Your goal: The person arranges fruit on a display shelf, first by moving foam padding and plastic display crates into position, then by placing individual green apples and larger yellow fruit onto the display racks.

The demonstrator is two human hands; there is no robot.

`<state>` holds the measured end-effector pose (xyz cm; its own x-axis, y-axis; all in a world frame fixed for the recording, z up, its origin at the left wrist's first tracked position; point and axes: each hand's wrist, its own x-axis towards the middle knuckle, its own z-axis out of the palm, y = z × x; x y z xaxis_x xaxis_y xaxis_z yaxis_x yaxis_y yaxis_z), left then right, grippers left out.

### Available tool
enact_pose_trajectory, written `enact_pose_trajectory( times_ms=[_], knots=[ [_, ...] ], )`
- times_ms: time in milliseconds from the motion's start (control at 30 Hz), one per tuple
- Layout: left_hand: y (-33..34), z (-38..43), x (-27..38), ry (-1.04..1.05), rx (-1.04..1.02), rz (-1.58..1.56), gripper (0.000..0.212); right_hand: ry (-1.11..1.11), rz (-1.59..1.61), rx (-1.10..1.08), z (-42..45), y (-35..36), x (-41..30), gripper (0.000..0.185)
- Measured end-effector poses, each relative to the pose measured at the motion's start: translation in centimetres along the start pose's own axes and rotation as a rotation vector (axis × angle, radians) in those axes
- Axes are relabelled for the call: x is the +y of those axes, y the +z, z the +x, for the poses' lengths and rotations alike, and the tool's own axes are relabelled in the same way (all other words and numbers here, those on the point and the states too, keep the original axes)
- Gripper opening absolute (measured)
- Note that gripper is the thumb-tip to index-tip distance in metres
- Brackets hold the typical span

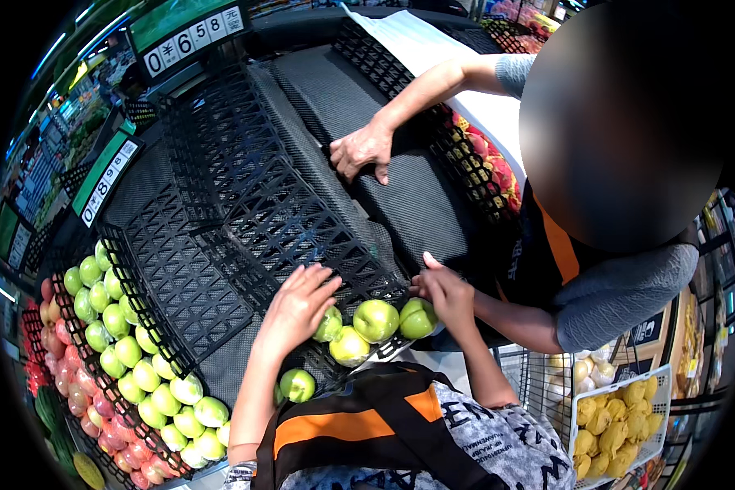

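Note:
My left hand (300, 303) reaches over the front of a black plastic display grid (288, 214), its fingers close together beside a green apple (328, 324). Whether it grips that apple cannot be told. My right hand (447, 294) is at the right end of a small group of green apples, touching or beside the rightmost apple (418, 318); its grip is partly hidden. Between my hands lie a large green apple (376, 321) and a yellower one (349, 346). Another green apple (297, 385) sits nearer to my body, by my left forearm.
A co-worker's hand (364, 150) rests on a black padded shelf board (416, 202); their other arm comes close to my right hand. Wrapped green apples (147, 375) fill a section at left, with red apples (79, 380) beyond. A white basket (666, 392) of yellow wrapped fruit stands at right.

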<state>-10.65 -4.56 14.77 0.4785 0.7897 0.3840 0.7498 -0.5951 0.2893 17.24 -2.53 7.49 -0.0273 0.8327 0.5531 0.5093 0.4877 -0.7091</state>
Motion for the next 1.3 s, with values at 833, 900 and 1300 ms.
enact_pose_trajectory(
  times_ms=[833,900,1300],
  knots=[
    [10.0,12.5,-6.8,0.02,-0.213,0.336,0.031,0.723,-0.062,-0.493,5.5,11.2,7.8,0.066],
    [10.5,13.0,-6.9,0.001,-0.231,0.36,0.03,0.676,-0.174,-0.499,5.2,11.4,7.4,0.053],
    [1.2,20.2,-12.9,0.093,0.074,0.569,0.022,0.119,-0.118,-0.353,5.6,11.8,4.7,0.065]
  ],
)
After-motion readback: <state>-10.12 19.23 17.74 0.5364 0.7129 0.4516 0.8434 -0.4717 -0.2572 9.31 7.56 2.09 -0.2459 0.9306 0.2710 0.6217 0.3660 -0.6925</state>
